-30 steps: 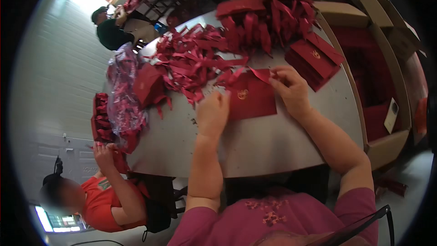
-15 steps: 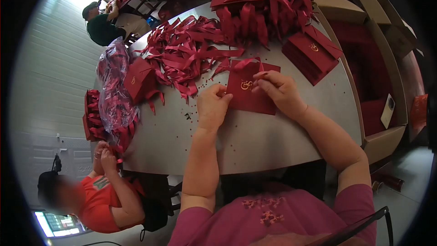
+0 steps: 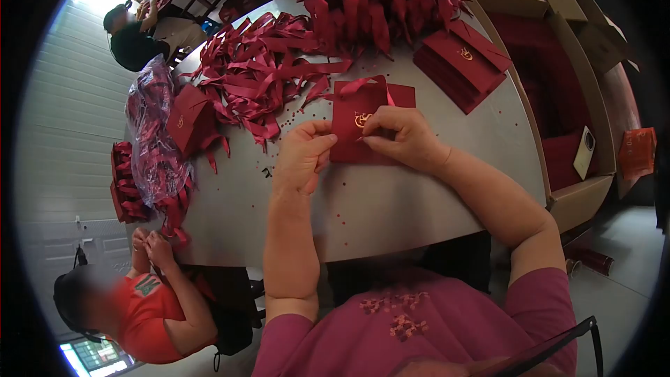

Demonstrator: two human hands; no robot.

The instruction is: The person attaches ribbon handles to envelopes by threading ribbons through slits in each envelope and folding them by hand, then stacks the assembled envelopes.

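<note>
A flat dark-red paper gift bag [image 3: 345, 149] with a gold emblem lies in front of me on the table. My left hand [image 3: 305, 152] grips its left edge between thumb and fingers. A red ribbon [image 3: 363, 84] loops at the bag's top and runs down to my right hand [image 3: 399, 135]. That hand is closed in a pinch over the bag's front, just beside the emblem, with a small reddish end at its fingertips. Part of the bag and ribbon is hidden behind this hand.
Loose red ribbons [image 3: 251, 73] are heaped beyond the bag. Bags with ribbons [image 3: 349, 17] stand behind, and stacked bags [image 3: 464, 63] lie right. A cardboard box [image 3: 583, 195] holds a phone [image 3: 585, 153]. Plastic-wrapped ribbons [image 3: 150, 132] lie left, near a person in orange [image 3: 157, 321].
My right hand has moved down and left across the bag, its fingers drawn into a tighter pinch. My left hand stays at the bag's edge. The whole view has shifted slightly.
</note>
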